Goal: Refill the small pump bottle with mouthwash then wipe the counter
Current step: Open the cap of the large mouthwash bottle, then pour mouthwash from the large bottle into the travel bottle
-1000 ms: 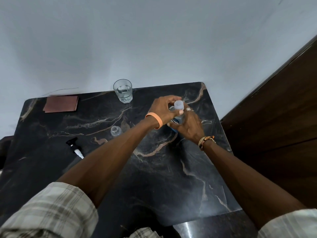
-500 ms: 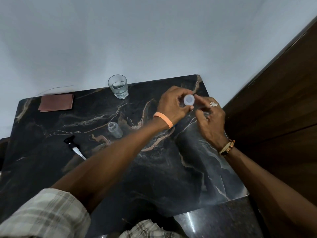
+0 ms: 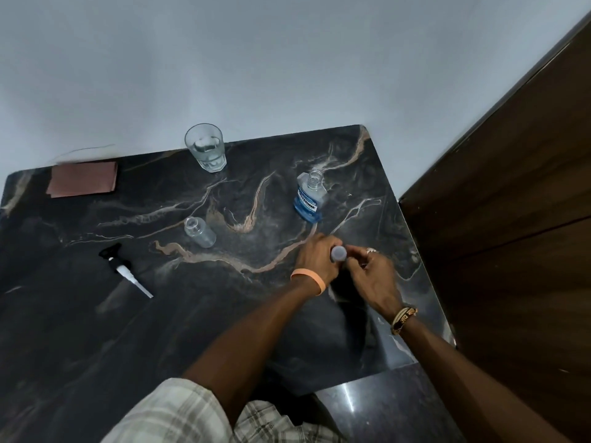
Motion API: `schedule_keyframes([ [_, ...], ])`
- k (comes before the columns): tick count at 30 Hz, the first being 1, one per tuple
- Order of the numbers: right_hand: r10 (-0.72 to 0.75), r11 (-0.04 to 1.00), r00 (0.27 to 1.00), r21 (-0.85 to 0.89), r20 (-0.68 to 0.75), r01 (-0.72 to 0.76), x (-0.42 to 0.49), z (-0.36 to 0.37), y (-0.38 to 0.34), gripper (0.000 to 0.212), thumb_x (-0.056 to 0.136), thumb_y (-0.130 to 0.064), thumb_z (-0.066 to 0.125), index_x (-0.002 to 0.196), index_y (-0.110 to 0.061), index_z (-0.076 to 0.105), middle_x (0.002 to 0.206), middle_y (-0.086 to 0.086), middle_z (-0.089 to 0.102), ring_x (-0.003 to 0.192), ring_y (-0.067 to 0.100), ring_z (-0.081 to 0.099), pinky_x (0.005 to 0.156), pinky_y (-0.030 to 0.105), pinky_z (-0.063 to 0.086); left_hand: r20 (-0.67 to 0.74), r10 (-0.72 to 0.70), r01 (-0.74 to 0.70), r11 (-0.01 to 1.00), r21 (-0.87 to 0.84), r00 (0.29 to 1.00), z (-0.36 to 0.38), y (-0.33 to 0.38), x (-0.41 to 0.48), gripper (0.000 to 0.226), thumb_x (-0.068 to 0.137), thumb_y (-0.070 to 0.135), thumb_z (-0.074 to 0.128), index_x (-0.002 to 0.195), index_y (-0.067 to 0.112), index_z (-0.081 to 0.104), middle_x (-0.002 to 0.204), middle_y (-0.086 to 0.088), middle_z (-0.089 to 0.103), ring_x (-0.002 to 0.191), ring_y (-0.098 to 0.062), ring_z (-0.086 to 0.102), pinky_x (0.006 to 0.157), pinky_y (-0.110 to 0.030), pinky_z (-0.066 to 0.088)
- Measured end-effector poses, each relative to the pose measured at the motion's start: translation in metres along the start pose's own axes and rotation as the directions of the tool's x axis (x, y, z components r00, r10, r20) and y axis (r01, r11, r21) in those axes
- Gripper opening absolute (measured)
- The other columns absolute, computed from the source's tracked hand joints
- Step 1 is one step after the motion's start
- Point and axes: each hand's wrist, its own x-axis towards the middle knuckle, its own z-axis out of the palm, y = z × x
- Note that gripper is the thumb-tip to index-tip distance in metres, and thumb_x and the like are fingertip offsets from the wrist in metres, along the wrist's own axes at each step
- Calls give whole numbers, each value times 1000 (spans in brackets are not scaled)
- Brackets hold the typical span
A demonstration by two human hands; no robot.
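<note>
1. Pump bottle (image 3: 200, 232), the small clear one, stands on the counter (image 3: 160, 330) with its neck open, well to the left of both your hands.
2. Your left hand (image 3: 315, 257) has its fingers curled round a small pale cap (image 3: 338, 253) and holds it just above the counter, with the cap's round end facing up toward you.
3. Your right hand (image 3: 374, 276) sits just to the right of the cap with its fingers loosely bent. The fingertips come right up to the cap, but you cannot tell from this view whether they touch or pinch it.
4. The two hands are close together, near the right edge of the counter.
5. The mouthwash bottle (image 3: 309, 199) stands uncapped beyond your hands, apart from them, its blue label turned toward you and blue liquid showing in the lower part.
6. The pump head (image 3: 123, 269) lies on its side to the left of the small bottle, black top pointing away from you and white tube pointing toward you.
7. A glass (image 3: 205, 148) with some clear liquid stands at the back edge by the wall.
8. A folded brown cloth (image 3: 82, 179) lies flat at the back left corner.
9. You wear an orange wristband (image 3: 308, 280) on the left wrist, a bracelet (image 3: 404, 318) on the right wrist and a ring (image 3: 371, 250) on a right finger.
</note>
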Motion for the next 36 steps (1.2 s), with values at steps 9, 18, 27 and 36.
schedule_keyframes([
  [9, 61, 996, 996, -69, 63, -57, -9, 18, 24, 37, 81, -37, 49, 111, -29, 71, 91, -12, 74, 83, 1, 66, 76, 27, 56, 84, -36, 27, 994, 106, 996, 22, -9, -7, 18, 74, 4, 66, 91, 12, 65, 100, -12, 64, 97, -30, 57, 83, -36, 46],
  [18, 145, 989, 989, -30, 0, -145, 0, 14, 26, 48, 77, -40, 66, 122, -22, 65, 103, -5, 72, 92, 10, 67, 84, 32, 56, 154, -9, 3, 999, 39, 988, 19, -33, -7, 73, 72, 35, 76, 135, 21, 43, 135, -9, 42, 123, -29, 46, 102, -39, 40],
  [27, 68, 995, 981, 78, -180, -54, 53, 7, -6, 71, 73, -49, 78, 135, -24, 52, 128, 0, 61, 111, 11, 59, 91, 25, 49, -481, 128, -50, 984, 170, 867, -56, -97, -34, 69, 85, 69, 39, 133, 19, 41, 137, -6, 36, 127, -20, 36, 106, -40, 31],
  [36, 24, 983, 995, 184, -97, -5, 82, 45, -48, 111, 60, -54, 88, 149, -21, 29, 149, 2, 43, 126, 7, 45, 98, 15, 40, -732, -297, 228, 954, -196, 613, -102, -150, -54, 92, 69, 54, 77, 139, 12, 35, 147, -13, 29, 138, -30, 27, 110, -55, 28],
])
